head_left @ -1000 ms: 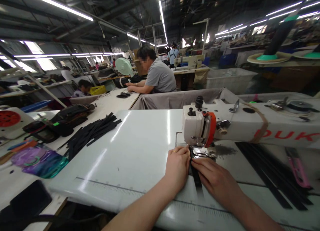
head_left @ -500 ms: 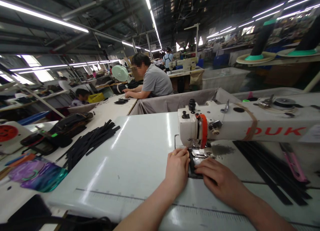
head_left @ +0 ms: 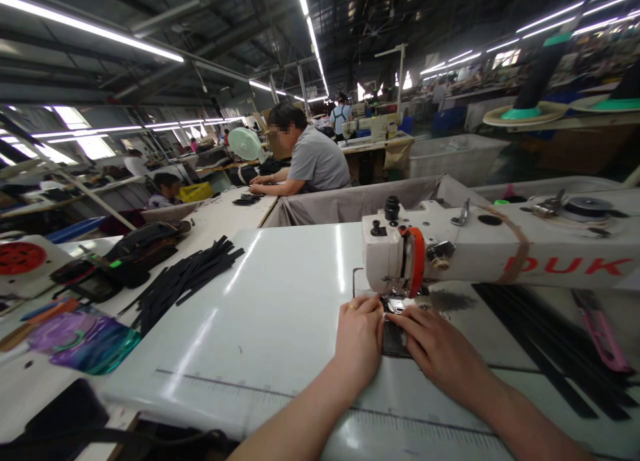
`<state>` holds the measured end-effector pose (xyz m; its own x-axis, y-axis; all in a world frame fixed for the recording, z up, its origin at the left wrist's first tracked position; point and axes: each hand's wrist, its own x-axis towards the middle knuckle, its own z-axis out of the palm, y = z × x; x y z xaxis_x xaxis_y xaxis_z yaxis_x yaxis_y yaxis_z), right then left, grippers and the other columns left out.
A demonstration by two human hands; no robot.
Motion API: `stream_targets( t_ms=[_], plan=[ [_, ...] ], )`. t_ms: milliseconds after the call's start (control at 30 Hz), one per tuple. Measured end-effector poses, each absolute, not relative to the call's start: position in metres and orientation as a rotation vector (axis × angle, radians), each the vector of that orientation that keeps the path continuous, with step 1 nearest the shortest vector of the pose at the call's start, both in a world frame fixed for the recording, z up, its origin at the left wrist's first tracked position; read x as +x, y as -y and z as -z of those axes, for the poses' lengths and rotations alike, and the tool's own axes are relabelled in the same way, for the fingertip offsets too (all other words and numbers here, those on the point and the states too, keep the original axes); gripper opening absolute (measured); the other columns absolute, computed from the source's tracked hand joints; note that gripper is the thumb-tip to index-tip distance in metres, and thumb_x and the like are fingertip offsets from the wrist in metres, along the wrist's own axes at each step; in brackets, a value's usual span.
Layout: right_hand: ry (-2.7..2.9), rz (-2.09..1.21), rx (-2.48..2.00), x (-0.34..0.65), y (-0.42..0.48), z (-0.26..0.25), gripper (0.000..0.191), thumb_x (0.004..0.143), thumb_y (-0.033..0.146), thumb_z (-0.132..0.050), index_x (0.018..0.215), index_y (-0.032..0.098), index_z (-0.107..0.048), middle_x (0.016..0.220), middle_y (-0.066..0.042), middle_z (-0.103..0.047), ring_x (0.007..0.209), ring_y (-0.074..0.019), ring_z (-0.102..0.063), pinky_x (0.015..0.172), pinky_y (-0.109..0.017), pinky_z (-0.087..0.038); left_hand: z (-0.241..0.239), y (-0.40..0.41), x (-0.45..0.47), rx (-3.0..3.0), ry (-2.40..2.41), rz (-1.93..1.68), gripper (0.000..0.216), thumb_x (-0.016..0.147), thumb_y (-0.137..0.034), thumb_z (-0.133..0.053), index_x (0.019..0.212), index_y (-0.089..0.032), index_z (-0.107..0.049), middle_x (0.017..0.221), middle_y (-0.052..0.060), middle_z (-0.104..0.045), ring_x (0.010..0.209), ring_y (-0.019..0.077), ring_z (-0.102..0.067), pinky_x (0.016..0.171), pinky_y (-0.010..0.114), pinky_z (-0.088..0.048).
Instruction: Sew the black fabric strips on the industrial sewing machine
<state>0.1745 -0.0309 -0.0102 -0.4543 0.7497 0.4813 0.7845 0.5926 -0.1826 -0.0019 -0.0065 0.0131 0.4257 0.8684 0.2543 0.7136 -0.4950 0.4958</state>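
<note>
At the needle area of a white sewing machine [head_left: 395, 261], my two hands meet. My left hand [head_left: 359, 338] is closed, its fingers bent together beside the presser foot [head_left: 396, 306]. My right hand [head_left: 440, 338] comes from the other side, its fingers drawn together and its fingertips almost touching the left ones. Between them lies a small black piece [head_left: 395, 341], pinched or pressed down by both hands and largely covered by the fingers. How far it reaches under the foot is hidden.
Black strips [head_left: 540, 348] and pink-handled thread snips [head_left: 603, 334] lie under the machine arm. More black strips [head_left: 190, 281] are piled at left, near a purple-teal pouch [head_left: 90, 341]. A ruler scale [head_left: 260, 391] runs along the table front. A co-worker [head_left: 315, 154] sits ahead.
My right fingers have shifted up and inward toward the left fingertips, beside the foot. Less of the black piece's edge shows. The whole view has shifted slightly.
</note>
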Motion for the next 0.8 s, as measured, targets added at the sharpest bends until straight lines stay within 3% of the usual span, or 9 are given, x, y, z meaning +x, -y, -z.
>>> stream_targets(
  t_ms=[300,567,800],
  plan=[
    [2.265,0.003,-1.195,0.177,0.031,0.016,0.037,0.089,0.008,-0.041,0.121,0.017,-0.058,0.102,-0.009,-0.062,0.088,-0.0244,-0.058,0.077,-0.042,-0.051,-0.009,0.007,0.001,2.399,-1.403,-0.663,0.021,0.097,-0.018,-0.044,0.098,-0.019,-0.066,0.13,0.004,-0.062,0.119,0.0244,-0.052,0.099,0.045,-0.044],
    [2.259,-0.04,-1.222,0.178,0.031,0.018,0.038,0.089,0.008,-0.041,0.121,0.018,-0.058,0.103,-0.009,-0.062,0.09,-0.0243,-0.058,0.079,-0.043,-0.051,0.0,0.007,0.004,2.499,-1.444,-0.658,0.022,0.096,-0.017,-0.046,0.111,-0.016,-0.062,0.127,0.008,-0.062,0.117,0.025,-0.053,0.099,0.046,-0.046],
    [2.23,-0.008,-1.201,0.178,0.031,0.018,0.034,0.089,0.01,-0.042,0.117,0.018,-0.061,0.102,-0.009,-0.063,0.09,-0.024,-0.06,0.079,-0.041,-0.052,-0.003,0.003,0.006,2.526,-1.399,-0.618,0.02,0.094,-0.013,-0.046,0.098,-0.015,-0.066,0.123,0.01,-0.064,0.111,0.0254,-0.056,0.095,0.043,-0.049]
  ],
)
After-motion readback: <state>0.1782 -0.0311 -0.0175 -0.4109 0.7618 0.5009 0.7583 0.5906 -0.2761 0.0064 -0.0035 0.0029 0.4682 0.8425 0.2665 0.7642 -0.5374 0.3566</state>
